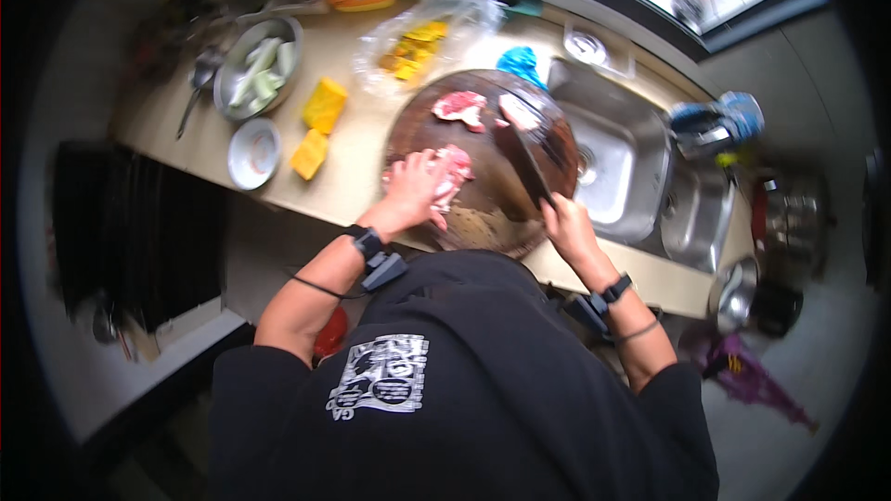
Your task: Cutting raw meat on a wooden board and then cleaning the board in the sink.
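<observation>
A round wooden chopping block (480,216) lies on the counter before me. My left hand (412,191) rests on a piece of raw meat (454,170) at the block's left side, holding it from above and partly hiding it. In my right hand (572,226) is the handle of a kitchen knife (523,163) with a broad dark blade. The blade points away from me, its tip near a pale, fatty piece of meat (518,113) at the back of the block. Left of that lies a red slice of raw meat (459,108).
Left on the counter are a white bowl (254,154), pumpkin chunks (324,106) and a metal basin (296,49) of pale green vegetable pieces. Behind the block lie a plastic bag (473,14) with yellow pieces and a blue bag (522,65). A steel sink (619,181) adjoins its right side.
</observation>
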Demonstrator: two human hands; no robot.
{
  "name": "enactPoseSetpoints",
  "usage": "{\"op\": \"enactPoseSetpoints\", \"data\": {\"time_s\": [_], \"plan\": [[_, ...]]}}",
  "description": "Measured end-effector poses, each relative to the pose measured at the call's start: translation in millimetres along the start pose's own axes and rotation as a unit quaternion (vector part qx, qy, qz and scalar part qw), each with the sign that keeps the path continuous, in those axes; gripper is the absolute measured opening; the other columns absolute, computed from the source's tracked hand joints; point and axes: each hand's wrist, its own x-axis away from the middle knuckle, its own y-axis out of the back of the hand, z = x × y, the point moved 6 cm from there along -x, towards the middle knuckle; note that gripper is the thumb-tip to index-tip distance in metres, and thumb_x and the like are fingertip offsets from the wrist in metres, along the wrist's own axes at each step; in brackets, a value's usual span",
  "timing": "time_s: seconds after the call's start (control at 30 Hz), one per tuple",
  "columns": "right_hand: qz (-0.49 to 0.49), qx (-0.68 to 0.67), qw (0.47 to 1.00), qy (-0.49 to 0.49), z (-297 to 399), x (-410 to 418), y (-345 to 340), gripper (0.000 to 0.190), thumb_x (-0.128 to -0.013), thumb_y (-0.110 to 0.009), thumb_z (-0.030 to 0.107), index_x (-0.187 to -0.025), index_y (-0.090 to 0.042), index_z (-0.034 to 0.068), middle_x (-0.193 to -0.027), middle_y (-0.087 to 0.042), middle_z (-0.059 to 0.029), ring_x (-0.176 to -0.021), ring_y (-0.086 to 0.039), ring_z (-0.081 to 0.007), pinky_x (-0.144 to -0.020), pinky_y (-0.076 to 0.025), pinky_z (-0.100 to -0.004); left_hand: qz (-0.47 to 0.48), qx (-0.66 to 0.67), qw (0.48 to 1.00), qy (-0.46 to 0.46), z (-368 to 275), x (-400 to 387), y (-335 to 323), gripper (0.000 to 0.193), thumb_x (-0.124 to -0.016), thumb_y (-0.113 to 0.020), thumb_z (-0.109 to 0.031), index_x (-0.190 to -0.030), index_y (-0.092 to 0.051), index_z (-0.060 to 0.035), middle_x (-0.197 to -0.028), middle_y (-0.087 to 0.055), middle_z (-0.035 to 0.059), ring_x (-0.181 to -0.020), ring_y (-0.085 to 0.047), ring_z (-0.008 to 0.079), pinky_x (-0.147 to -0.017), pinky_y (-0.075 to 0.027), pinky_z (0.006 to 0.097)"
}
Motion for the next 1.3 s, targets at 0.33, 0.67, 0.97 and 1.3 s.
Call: {"op": "enactPoseSetpoints", "data": {"time_s": [0.33,0.67,0.97,1.3], "plan": [[0.039,0.12,0.984,0.122,-14.4,35.4,21.6,0.038,-0.076,-0.067,0.008,-0.112,-0.057,0.005,-0.078,-0.065,-0.0169,-0.067,-0.064,-0.0341,-0.061,-0.05,-0.0413,-0.02,-0.049,0.998,-0.016,-3.6,0.9,-7.9,0.099,-0.065,-0.076,-0.022,-0.148,-0.022,-0.0158,-0.117,-0.045,0.0221,-0.103,-0.047,0.0365,-0.081,-0.04,0.0483],[0.072,0.15,0.965,0.204,-13.2,36.2,-17.5,0.046,-0.067,-0.071,0.008,-0.11,-0.056,0.008,-0.078,-0.06,-0.0106,-0.072,-0.061,-0.0295,-0.065,-0.049,-0.0396,-0.099,0.191,0.973,0.089,27.4,-11.0,7.8,0.071,-0.07,-0.074,-0.02,-0.131,-0.038,-0.0075,-0.1,-0.057,0.0255,-0.093,-0.059,0.0421,-0.081,-0.049,0.0475],[0.141,0.105,0.981,0.082,-12.9,31.2,-46.6,0.046,-0.072,-0.073,0.008,-0.113,-0.052,0.012,-0.09,-0.062,-0.0125,-0.086,-0.062,-0.0299,-0.076,-0.05,-0.0391,-0.248,0.513,0.813,0.123,155.7,66.8,62.0,0.065,-0.066,-0.077,-0.012,-0.121,-0.045,0.0003,-0.107,-0.059,0.0086,-0.099,-0.058,0.0175,-0.089,-0.049,0.031],[0.098,0.106,0.989,0.044,-7.3,38.1,-52.0,0.046,-0.07,-0.073,0.004,-0.11,-0.053,0.012,-0.082,-0.055,-0.0088,-0.079,-0.059,-0.0282,-0.072,-0.048,-0.0384,-0.293,0.168,0.884,0.323,355.2,144.0,86.1,0.073,-0.058,-0.083,-0.018,-0.122,-0.05,-0.0066,-0.108,-0.063,0.0182,-0.104,-0.06,0.033,-0.09,-0.049,0.039]]}}
